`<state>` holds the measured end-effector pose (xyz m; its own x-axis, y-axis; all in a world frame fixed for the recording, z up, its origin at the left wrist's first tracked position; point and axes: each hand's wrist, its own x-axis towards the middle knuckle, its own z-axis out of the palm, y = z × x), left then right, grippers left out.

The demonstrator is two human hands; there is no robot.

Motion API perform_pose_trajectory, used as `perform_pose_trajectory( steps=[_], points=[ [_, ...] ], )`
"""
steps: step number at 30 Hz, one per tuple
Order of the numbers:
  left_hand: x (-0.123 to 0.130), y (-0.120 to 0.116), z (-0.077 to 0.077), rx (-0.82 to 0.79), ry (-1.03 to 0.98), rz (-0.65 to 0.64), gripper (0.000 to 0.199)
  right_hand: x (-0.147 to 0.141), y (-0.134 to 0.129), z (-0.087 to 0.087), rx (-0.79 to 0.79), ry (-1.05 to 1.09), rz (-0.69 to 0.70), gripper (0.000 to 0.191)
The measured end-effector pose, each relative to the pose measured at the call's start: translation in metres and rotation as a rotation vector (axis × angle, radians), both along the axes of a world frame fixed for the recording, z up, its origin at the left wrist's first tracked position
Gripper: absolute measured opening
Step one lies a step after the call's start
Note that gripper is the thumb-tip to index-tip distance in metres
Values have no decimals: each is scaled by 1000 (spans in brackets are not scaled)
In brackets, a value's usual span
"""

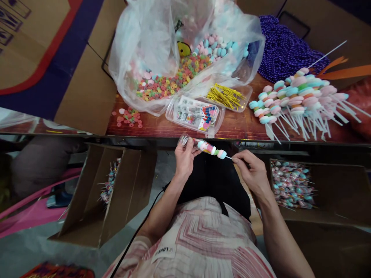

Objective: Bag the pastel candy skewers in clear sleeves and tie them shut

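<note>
Left hand raised, fingers pinching clear sleeve over candy skewer. Right hand grips the skewer's stick end, wrist bent inward, below tabletop edge.

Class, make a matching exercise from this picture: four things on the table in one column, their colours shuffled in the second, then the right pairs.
1. bead strings
2. twist ties
3. ribbon strips
4. ring candies

a. gold
b. mixed colours
c. purple
d. orange

Pairs: 1-c, 2-a, 3-d, 4-b
</note>
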<state>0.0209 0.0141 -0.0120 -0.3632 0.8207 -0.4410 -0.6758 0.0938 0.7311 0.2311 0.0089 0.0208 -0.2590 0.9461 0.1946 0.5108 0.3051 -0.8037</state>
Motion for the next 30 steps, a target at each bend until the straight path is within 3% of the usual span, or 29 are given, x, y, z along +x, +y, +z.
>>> perform_pose_trajectory(
  steps=[14,17,24,30],
  points=[
    [13,-6,3,81,-23,-49,42,-17,-9,-12,37,-56,17,16],
    [15,-7,3,76,-39,-79,42,-23,-13,-13,-29,-21,46,18],
    [13,-9,1,59,-25,-176,46,-44,-18,-18,-166,113,-74,21],
    [3,-7,1,61,-29,-150,46,-53,-20,-18,-466,301,-132,22]
  ],
)
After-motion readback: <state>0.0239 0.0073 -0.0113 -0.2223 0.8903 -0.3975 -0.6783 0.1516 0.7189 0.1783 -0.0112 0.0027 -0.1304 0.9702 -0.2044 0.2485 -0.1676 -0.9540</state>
